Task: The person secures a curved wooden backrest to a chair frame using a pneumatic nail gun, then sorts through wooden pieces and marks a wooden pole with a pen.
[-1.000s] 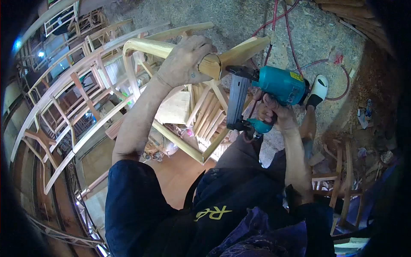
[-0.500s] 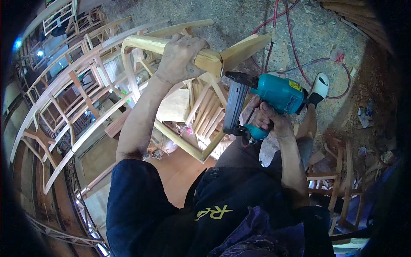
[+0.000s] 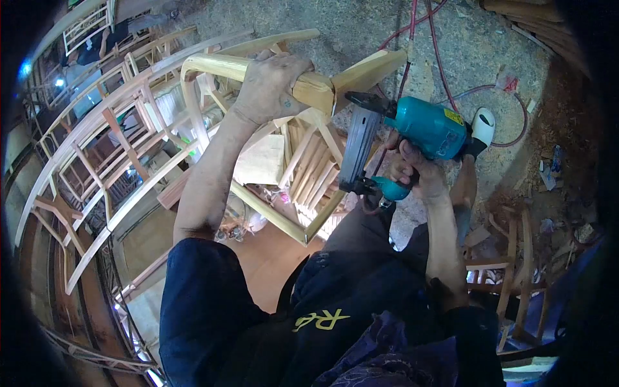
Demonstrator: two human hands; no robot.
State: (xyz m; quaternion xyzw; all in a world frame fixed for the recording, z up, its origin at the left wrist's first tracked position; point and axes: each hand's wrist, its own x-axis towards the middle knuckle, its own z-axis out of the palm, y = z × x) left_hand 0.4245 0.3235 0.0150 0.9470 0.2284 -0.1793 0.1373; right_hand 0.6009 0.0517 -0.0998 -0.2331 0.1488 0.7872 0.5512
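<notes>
My left hand (image 3: 271, 89) is wrapped round the rail of a pale wooden frame (image 3: 316, 93), close to a corner where another wooden piece (image 3: 367, 74) meets it at an angle. In my right hand (image 3: 418, 173) is the grip of a teal nail gun (image 3: 429, 128). The gun's dark nose lies just right of and below the corner joint, with a small gap visible between them. Its long grey magazine (image 3: 359, 148) runs down toward my body. The frame's lower corner (image 3: 305, 237) shows near my lap.
Curved wooden frames (image 3: 116, 219) crowd the left side. Red hose (image 3: 438, 58) loops over the concrete floor (image 3: 284, 16) ahead. A foot in a white slipper (image 3: 482, 126) is beyond the gun. More wooden frames (image 3: 509, 264) stand at lower right. A person's arm (image 3: 104, 40) shows at upper left.
Over the last second my left hand has slid a little left and away from the corner. The nail gun dipped down and left, then came back up and right.
</notes>
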